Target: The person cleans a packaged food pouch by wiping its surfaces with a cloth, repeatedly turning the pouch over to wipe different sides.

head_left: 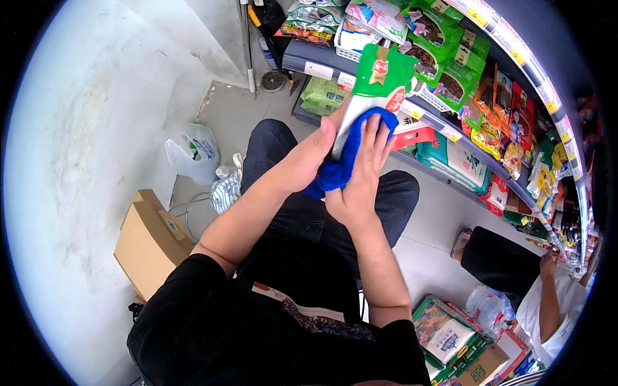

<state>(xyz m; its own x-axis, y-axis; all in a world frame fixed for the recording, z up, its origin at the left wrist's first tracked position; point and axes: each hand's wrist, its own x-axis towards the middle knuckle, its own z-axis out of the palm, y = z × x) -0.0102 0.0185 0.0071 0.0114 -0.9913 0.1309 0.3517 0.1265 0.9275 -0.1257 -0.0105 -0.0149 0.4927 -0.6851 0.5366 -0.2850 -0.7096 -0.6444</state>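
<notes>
A green and white food packet [381,72] with a red oval label is held up in front of the shelves, tilted. My left hand [309,154] grips its left edge, thumb along the side and the other fingers hidden behind. A blue cloth [341,168] lies over the lower right part of the packet. Over that cloth my right hand [362,174] presses down, its fingers pointing up along the packet. The packet's bottom end is covered by the cloth and hands.
Shelves with bagged goods [454,71] curve along the right. Left of my knees are a cardboard box [151,235], a plastic bag [193,154] and a water bottle [224,193]. At lower right, a person in white [553,309] is near stacked packages [444,334].
</notes>
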